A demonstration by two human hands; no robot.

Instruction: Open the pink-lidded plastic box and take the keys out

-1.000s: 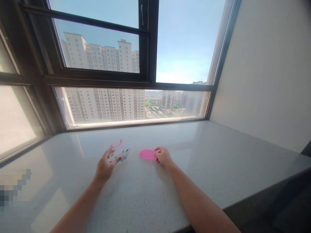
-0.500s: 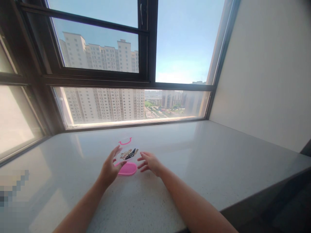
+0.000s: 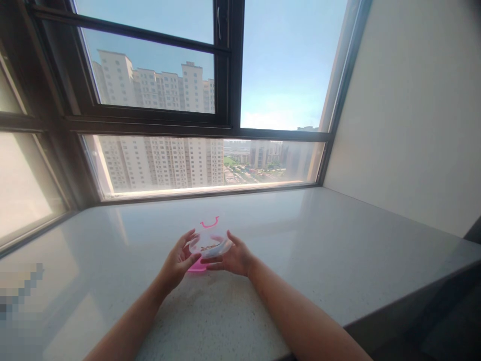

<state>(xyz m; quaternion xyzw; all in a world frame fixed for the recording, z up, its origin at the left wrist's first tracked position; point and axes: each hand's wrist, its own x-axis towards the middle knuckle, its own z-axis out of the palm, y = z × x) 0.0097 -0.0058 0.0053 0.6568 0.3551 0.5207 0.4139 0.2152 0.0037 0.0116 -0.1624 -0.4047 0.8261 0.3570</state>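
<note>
A small clear plastic tub (image 3: 210, 245) with a thin pink handle (image 3: 209, 223) hangs just above the stone counter (image 3: 319, 240). Small dark and brownish bits lie inside it; I cannot make out what they are. My left hand (image 3: 179, 262) cups its left side with fingers curled round the wall. My right hand (image 3: 233, 258) holds it from the right and underneath. A pink oval lid (image 3: 196, 265) lies flat on the counter directly below the tub, mostly hidden by my hands.
A large dark-framed window (image 3: 225, 100) runs along the back of the counter, with tower blocks outside. A pale wall (image 3: 413, 125) closes the right side. The counter's front edge (image 3: 394, 306) drops away at the lower right.
My right hand let go of the pink lid on the counter and came in to take the tub. The tub turned from lying on its side to mouth-up between both hands.
</note>
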